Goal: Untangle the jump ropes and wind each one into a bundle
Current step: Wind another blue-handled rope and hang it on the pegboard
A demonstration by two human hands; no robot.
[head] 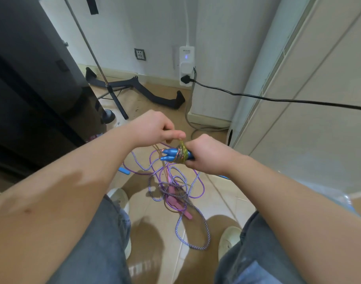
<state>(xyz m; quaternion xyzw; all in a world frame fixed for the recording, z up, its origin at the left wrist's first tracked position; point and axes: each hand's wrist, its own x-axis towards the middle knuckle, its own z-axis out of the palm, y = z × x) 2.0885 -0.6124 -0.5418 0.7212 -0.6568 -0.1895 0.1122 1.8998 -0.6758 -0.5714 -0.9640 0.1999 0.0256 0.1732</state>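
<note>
My right hand (206, 153) grips a pair of dark blue jump-rope handles (171, 155) held side by side, tips pointing left. A shiny multicoloured cord (181, 153) is wound several times around them. My left hand (155, 128) pinches the free end of that cord just above the handles. Below on the tiled floor lies a tangle: a purple cord (198, 184), a blue-and-white striped rope (196, 228) and pink handles (175, 201). A light blue handle (124, 171) pokes out under my left forearm.
A dark cabinet (32, 89) stands at left, white cupboard doors (308, 89) at right. A tripod stand (112, 91) and black feet rest by the wall. A black cable (278, 99) runs from the power strip (186, 66). My shoes (229, 240) flank the tangle.
</note>
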